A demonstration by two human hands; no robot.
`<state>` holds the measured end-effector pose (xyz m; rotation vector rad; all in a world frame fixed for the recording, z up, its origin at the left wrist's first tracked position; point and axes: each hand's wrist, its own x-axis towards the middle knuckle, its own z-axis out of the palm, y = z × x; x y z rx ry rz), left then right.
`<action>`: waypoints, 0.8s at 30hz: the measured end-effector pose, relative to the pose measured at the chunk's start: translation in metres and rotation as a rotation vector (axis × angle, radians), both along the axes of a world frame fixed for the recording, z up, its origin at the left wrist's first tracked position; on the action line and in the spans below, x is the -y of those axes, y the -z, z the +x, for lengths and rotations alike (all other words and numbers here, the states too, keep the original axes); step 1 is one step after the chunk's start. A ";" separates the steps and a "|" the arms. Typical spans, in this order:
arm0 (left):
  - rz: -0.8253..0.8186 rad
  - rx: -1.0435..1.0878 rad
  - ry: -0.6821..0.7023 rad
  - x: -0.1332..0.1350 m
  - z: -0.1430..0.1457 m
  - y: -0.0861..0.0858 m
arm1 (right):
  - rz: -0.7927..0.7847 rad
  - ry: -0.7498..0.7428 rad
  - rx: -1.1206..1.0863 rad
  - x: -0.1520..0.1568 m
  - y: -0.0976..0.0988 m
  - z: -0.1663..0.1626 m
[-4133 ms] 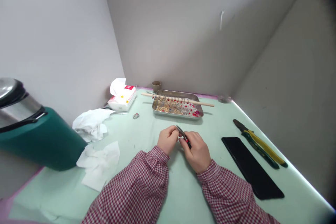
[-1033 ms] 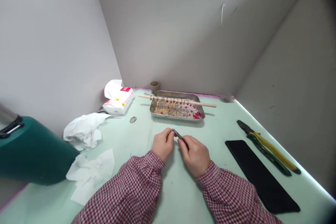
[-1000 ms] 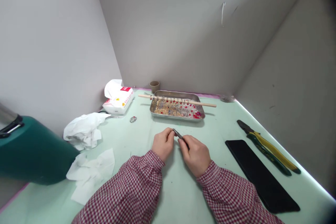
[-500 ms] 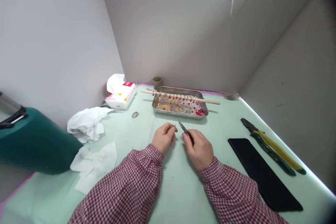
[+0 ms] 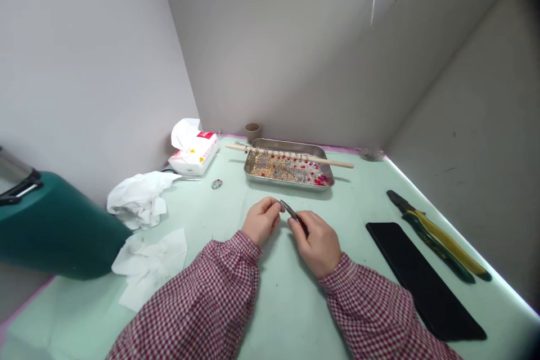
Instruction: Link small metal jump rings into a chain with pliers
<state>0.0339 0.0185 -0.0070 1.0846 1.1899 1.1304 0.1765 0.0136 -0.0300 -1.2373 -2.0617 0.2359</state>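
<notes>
My left hand (image 5: 260, 221) is closed in a pinch at the middle of the table. What sits between its fingertips is too small to make out clearly; a thin dark end showed there earlier. My right hand (image 5: 317, 239) is wrapped round a small pair of pliers (image 5: 291, 211) with slim grey jaws. The tips of the pliers meet the left fingertips. Just beyond both hands lies a metal tray (image 5: 291, 184) of gold, clear and red beads. Across it rests a wooden stick (image 5: 337, 163) with small wire and bead pieces along it.
Large pliers (image 5: 439, 244) and a black flat pad (image 5: 422, 281) lie at the right. To the left are a green bottle (image 5: 59, 230), crumpled tissues (image 5: 139, 197), a tissue pack (image 5: 196, 154) and a small beaded piece (image 5: 216, 184). Behind the tray stands a brown cup (image 5: 252, 132).
My right hand has moved slightly left, bringing the pliers' tips from a small gap up to the left fingertips. My left hand has stayed almost in place.
</notes>
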 end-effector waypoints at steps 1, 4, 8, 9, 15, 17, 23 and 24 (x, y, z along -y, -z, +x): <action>0.005 -0.006 -0.001 0.000 0.000 0.001 | -0.001 -0.003 -0.001 0.000 0.000 0.000; 0.021 -0.023 0.004 -0.001 0.000 0.003 | -0.011 -0.011 0.004 0.001 0.000 -0.001; 0.020 -0.034 0.012 -0.001 0.000 0.003 | -0.035 -0.014 0.008 0.001 0.000 -0.001; 0.016 -0.032 0.016 -0.001 0.000 0.003 | -0.038 -0.013 0.008 0.001 0.000 0.000; 0.027 -0.032 0.031 0.001 -0.001 0.002 | -0.048 -0.020 0.005 0.001 0.000 0.000; 0.034 -0.028 0.033 0.000 -0.001 0.003 | -0.048 -0.022 0.008 0.001 0.000 0.000; 0.088 -0.079 -0.009 -0.001 -0.001 0.005 | -0.024 -0.001 0.031 0.000 0.000 0.000; 0.093 -0.088 -0.020 -0.001 -0.001 0.005 | -0.025 -0.002 0.035 0.000 0.000 0.000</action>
